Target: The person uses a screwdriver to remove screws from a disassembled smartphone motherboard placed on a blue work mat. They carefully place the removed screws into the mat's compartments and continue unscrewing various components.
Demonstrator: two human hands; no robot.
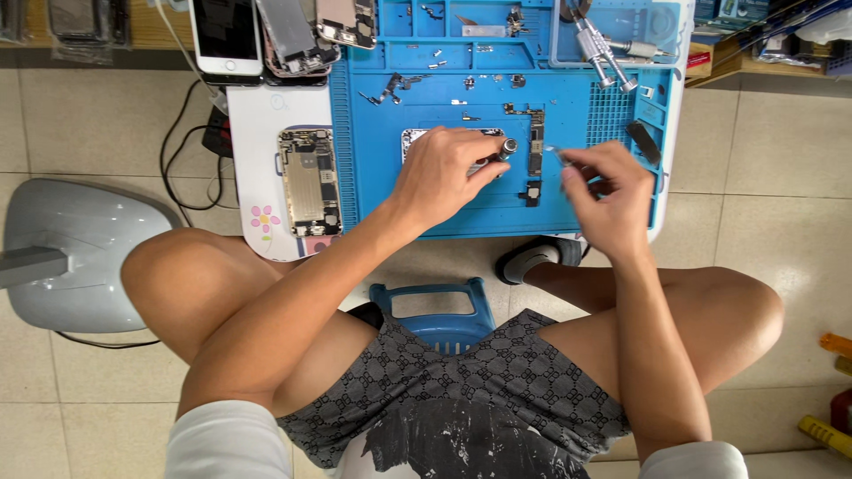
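My left hand (pixel 444 173) rests on the blue repair mat (pixel 373 177), closed around a small screwdriver (pixel 504 148) whose metal cap points right. It covers most of a silver phone part (pixel 413 136) lying on the mat. My right hand (pixel 603 191) hovers at the mat's right side, fingers pinched on thin tweezers (pixel 555 151) whose tip points left. A narrow dark circuit board (pixel 535 146) lies between the two hands, with a small black component (pixel 531 192) below it.
An opened phone housing (pixel 309 182) lies on the white table (pixel 257 133) left of the mat. A white phone (pixel 226 35) and stripped phones (pixel 297 35) sit at the back. Screwdrivers (pixel 603 53) rest in the mat's tray. A blue stool (pixel 439 310) shows between my knees.
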